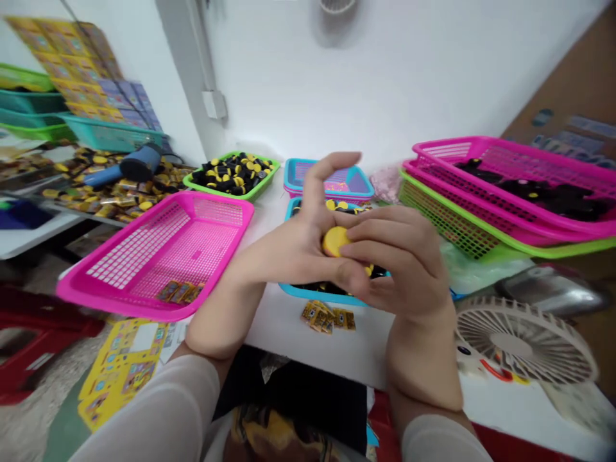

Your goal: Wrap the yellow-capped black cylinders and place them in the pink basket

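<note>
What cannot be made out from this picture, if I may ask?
All in the head view:
Rest of the yellow round piece: hidden by left hand and right hand.
Middle of front blue basket: behind those hands.
Markings on small printed pieces nearby: too small, blurred.
Right end of topmost pink basket: cut off by picture edge.

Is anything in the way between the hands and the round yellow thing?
No, nothing visible. The right hand touches the round yellow thing with its fingers, and the left hand holds it too. The blue basket is behind them.
</note>
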